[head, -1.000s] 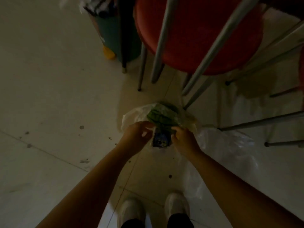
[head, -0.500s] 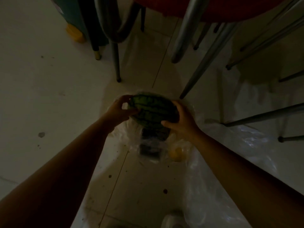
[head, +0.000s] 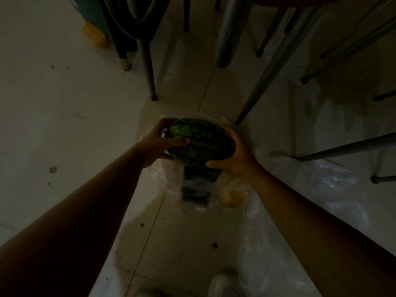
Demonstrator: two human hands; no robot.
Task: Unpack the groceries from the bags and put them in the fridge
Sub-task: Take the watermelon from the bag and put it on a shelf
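A dim, downward view showed a pale tiled floor (head: 64,116), bare and open across the whole left side. Ahead and to the right the room was crowded: slanting grey metal chair legs (head: 263,82) came down from the top edge, one foot landing just beside the far right of the fruit, with more legs crossing at the right edge. A dark teal bin with a yellow base (head: 94,28) stood at the upper left, beyond the legs.

A small round dark green striped watermelon (head: 200,142) sat at the centre, held between both hands over a crumpled clear plastic bag (head: 171,185) on the floor. The left hand (head: 158,142) curled around its left side, thumb across the top. The right hand (head: 237,157) cupped its right side, thumb underneath toward the viewer. Below the melon, inside the bag, lay a dark packet (head: 197,187) and something yellow (head: 229,196), possibly fruit; the light was too poor to tell. Another clear bag (head: 321,189) spread right. A white shoe (head: 225,284) showed at the bottom edge.
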